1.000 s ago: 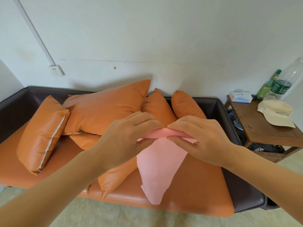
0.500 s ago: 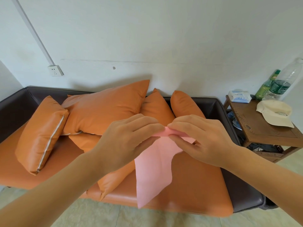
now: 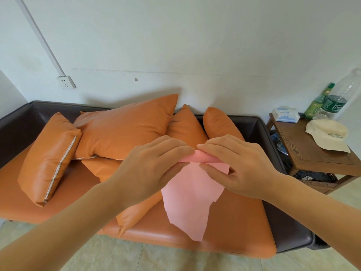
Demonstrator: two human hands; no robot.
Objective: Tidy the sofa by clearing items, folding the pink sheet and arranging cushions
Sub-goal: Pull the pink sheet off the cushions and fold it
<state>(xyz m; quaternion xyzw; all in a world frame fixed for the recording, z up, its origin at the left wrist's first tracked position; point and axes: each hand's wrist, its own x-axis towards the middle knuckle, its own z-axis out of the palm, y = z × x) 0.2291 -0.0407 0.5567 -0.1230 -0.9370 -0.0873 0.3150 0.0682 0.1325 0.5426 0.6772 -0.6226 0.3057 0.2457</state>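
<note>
Two hands met at the top edge of the pink sheet (image 3: 192, 194), held in the air above the sofa (image 3: 230, 218). The left hand (image 3: 154, 169) pinched that rolled edge between curled fingers and thumb, and the right hand (image 3: 240, 167) pinched it just beside, the fingertips of both almost touching. Compared with a second before, the hands had barely moved apart or together, but the hanging cloth had shifted: its lower point had swung slightly and the free flap under the right hand had opened out, showing a squarer corner. I judged this as the sheet being gathered and lined up for a fold, with the fold itself not yet finished.

Several orange cushions (image 3: 125, 128) lay piled and leaning against the dark backrest, one standing apart at the left end, so arranging them was yet to be done.

As for containers, on the tabletop (image 3: 312, 151) to the right stood a green bottle (image 3: 317, 103) and a large clear bottle (image 3: 340, 98) that looked nearly empty; how much the green one held could not be told. A tissue pack (image 3: 286, 114) and a cream cap (image 3: 328, 134) lay near them.
</note>
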